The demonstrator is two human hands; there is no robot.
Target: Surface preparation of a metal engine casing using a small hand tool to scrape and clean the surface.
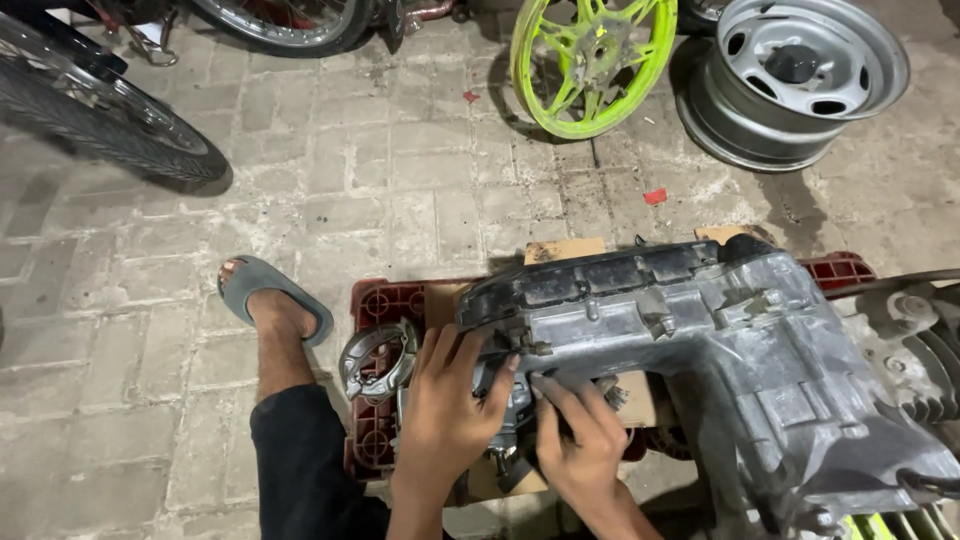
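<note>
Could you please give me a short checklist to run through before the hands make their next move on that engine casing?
1. Left hand on the work: ok, its fingers rest against the near end of the grey engine casing.
2. Right hand placed: ok, its fingers reach under the casing's near end.
3. What the fingers grip: cannot tell, the part is hidden by both hands.
4. Casing supported: ok, it lies on a red plastic crate with cardboard between.
5. Loose ring-shaped metal part on the crate: ok, beside the left hand, apart from it.
6. Sandalled foot: ok, left of the crate, apart from it.
</note>
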